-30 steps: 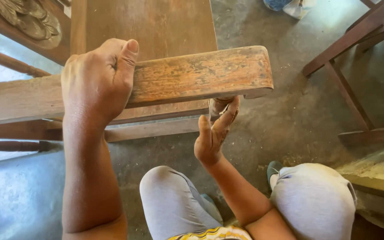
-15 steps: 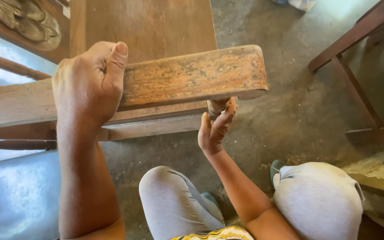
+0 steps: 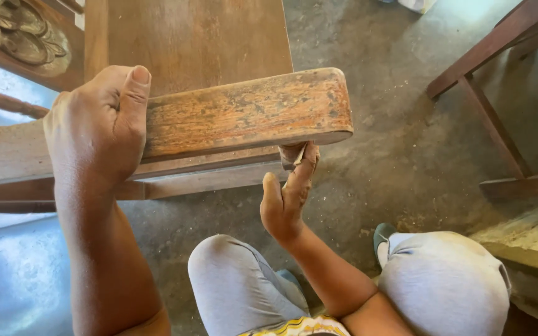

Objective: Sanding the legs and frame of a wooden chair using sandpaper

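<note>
The armrest (image 3: 244, 115), a worn wooden bar w/ orange-brown patchy finish & rounded end, is gripped by the left hand (image 3: 98, 127): fingers wrapped over the far edge, thumb laid upright on the near face. The bar runs left to right across the upper frame, its rounded end at centre-right, above the concrete floor (image 3: 400, 155).

The right hand (image 3: 284, 199) is raised under the bar's end, fingertips pressed vs. the post (image 3: 292, 154) just below the armrest. A small scrap, prob. sandpaper (image 3: 298, 157), is pinched betw. fingers & post; the exact grip is partly hidden. Thumb is held apart, pointing up.

Behind the bar the chair's seat (image 3: 194, 37) is seen, w/ a carved panel (image 3: 20, 31) at top left. Another chair's legs (image 3: 487, 118) stand at right, well apart. Grey-clad knees (image 3: 238, 286) are seen at the bottom, either side of the right forearm.
</note>
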